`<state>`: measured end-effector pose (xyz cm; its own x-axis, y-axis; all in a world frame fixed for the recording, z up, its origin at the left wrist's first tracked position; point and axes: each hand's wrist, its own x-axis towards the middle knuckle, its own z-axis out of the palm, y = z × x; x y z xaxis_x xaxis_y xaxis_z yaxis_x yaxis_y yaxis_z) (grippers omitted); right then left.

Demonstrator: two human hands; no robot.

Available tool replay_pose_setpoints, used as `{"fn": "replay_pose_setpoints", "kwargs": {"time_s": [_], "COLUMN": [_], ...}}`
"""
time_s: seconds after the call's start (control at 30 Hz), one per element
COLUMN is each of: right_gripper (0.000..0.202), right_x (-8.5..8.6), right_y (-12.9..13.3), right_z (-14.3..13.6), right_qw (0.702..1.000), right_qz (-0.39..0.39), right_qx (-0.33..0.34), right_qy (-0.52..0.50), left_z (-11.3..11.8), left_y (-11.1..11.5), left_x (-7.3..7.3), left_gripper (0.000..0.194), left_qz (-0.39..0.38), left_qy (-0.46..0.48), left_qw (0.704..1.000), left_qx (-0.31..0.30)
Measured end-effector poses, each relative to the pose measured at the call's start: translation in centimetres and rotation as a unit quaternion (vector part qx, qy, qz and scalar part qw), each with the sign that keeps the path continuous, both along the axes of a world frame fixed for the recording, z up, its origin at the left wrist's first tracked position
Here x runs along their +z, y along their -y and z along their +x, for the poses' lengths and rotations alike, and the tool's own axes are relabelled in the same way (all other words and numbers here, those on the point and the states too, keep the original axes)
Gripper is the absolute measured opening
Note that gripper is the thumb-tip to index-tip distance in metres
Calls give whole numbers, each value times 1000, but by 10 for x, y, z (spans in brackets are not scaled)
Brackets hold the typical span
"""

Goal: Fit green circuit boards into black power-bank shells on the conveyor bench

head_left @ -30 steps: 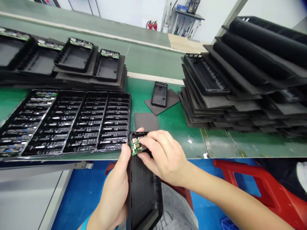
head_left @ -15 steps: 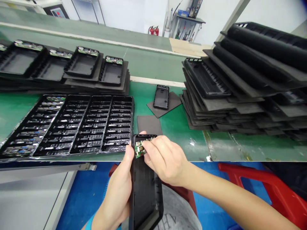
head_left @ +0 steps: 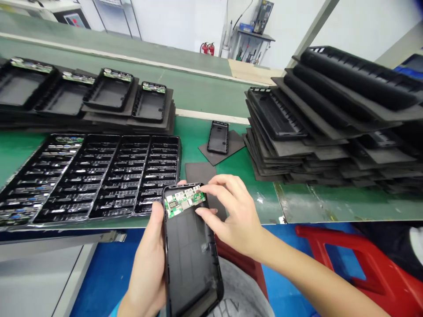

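A black plastic case [head_left: 190, 259], an open shell with a ribbed rim, rests in my left hand [head_left: 150, 259], tilted over my lap. My left thumb lies along its left edge and the fingers go under it. Across the shell's far end sits a green circuit board [head_left: 185, 201] with metal ports and a small digit display. My right hand [head_left: 233, 213] is at the board's right end, thumb and index finger apart. The index fingertip touches the board near a port. The thumb tip is just below the board, over the case's right edge.
A black compartment tray [head_left: 110, 178] holds circuit boards in its left column. Behind it, shells with boards [head_left: 110, 90] lie on foam sheets. One small shell [head_left: 218, 137] lies mid-bench. Stacked shells and foam sheets [head_left: 280, 154] rise at right. A red stool [head_left: 360, 259] stands below.
The board, slanted in my right fingers before, now lies across the case's end. My right thumb and index finger have spread apart. The case has turned to show more of its inside.
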<state>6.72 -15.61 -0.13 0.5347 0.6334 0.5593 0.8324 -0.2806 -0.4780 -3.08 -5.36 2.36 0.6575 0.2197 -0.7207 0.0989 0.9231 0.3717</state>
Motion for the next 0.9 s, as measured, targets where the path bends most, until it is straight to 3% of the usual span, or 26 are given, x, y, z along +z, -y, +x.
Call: {"fn": "replay_pose_setpoints", "kwargs": {"time_s": [0.2, 0.3, 0.43, 0.53, 0.6, 0.67, 0.7, 0.8, 0.87, 0.9], "right_gripper": [18, 20, 20, 19, 18, 23, 27, 35, 30, 29], "right_x": [4, 3, -4, -8, -7, -5, -4, -5, -8, -9], "right_y": [-2, -4, -5, -5, -5, -7, -7, -8, -7, -7], "right_z": [-2, -3, -4, -3, -3, -3, -4, -6, -7, -7], "right_qw": [998, 987, 944, 931, 966, 999, 996, 927, 886, 875], "right_qz": [-53, -75, -79, -75, -52, -24, -16, 3, 39, 60], "right_qx": [0, -5, -10, 15, 19, 0, -4, 17, 15, 2], "right_qy": [26, 143, 321, 357, 253, 33, -91, -374, -461, -480], "left_z": [-4, -2, -1, -1, -2, -2, -1, 3, 7, 8], "left_y": [3, 5, 9, 9, 8, 6, 5, 0, -5, -8], "left_x": [-10, -9, -5, -5, -7, -8, -8, -12, -16, -20], "left_gripper": [44, 42, 45, 47, 46, 45, 46, 51, 49, 46], "left_qz": [66, 63, 79, 97, 106, 113, 124, 181, 263, 346], "left_qy": [-13, 34, 42, 17, -13, -60, -81, -101, -80, -58], "left_qw": [998, 997, 995, 994, 994, 991, 989, 978, 961, 936], "left_qx": [-1, 21, 34, 40, 39, 33, 24, -13, -29, -31]}}
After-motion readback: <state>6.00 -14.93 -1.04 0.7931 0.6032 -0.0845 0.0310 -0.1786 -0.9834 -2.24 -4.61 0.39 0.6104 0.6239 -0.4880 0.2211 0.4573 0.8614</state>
